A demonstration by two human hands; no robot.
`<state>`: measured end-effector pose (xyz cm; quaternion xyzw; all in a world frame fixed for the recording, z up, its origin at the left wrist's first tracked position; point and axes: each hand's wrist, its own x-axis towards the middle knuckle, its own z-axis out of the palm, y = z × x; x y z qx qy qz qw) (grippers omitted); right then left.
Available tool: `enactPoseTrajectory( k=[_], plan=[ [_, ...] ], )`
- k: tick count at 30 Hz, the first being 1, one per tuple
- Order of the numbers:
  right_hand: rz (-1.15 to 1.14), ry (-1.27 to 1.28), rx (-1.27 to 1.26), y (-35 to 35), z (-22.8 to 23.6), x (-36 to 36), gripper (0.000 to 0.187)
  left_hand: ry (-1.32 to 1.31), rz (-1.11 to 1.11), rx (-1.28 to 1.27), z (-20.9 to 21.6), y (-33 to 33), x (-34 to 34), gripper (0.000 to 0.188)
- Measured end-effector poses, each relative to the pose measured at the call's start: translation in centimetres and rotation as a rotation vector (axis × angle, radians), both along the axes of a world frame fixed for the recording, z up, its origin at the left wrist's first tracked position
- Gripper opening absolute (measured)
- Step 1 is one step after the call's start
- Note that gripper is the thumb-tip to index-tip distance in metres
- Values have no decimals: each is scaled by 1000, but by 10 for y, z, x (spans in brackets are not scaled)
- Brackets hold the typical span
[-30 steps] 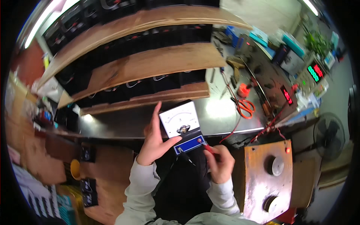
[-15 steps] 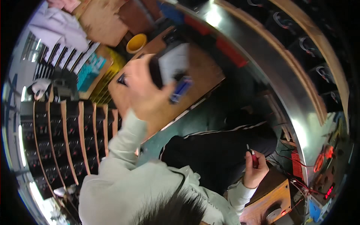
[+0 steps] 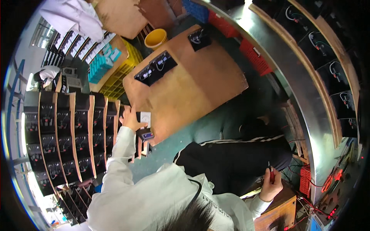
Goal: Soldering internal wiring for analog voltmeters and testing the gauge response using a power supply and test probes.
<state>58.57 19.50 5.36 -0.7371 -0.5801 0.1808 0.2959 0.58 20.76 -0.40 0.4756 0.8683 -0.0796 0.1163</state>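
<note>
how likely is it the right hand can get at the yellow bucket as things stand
Probably not: the right hand holds a red tool, and the wooden table lies between it and the yellow bucket.

Meter (image 3: pixel 145 118) at left edge of board (image 3: pixel 192 81), rack (image 3: pixel 92 134) farther left, bucket (image 3: pixel 155 37) beyond, bench (image 3: pixel 287 65) right

No marking is legible. Meter (image 3: pixel 145 117), in the left hand (image 3: pixel 131 120): scale marks on a white face, too small to read. Display (image 3: pixel 333 211), right of the right hand (image 3: pixel 271 187): red digits, blurred. Sweatshirt (image 3: pixel 218 210), between both hands: dark lettering, unreadable.
</note>
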Motion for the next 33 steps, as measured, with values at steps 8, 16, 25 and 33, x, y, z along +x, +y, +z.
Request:
enactPoseTrajectory(
  k=[8,16,25,33],
  plan=[
    [-138,3,37,-19,-5,-5,17,-23,-373,630,-15,200,-43,59],
    [-186,-109,117,-26,17,-4,20,-296,-352,750,-47,219,-85,33],
    [-198,-32,188,-26,-7,-5,21,-757,-744,540,200,226,158,29],
    [-203,-49,246,-38,18,2,21,-557,-1421,1229,223,206,448,50]
  ],
)
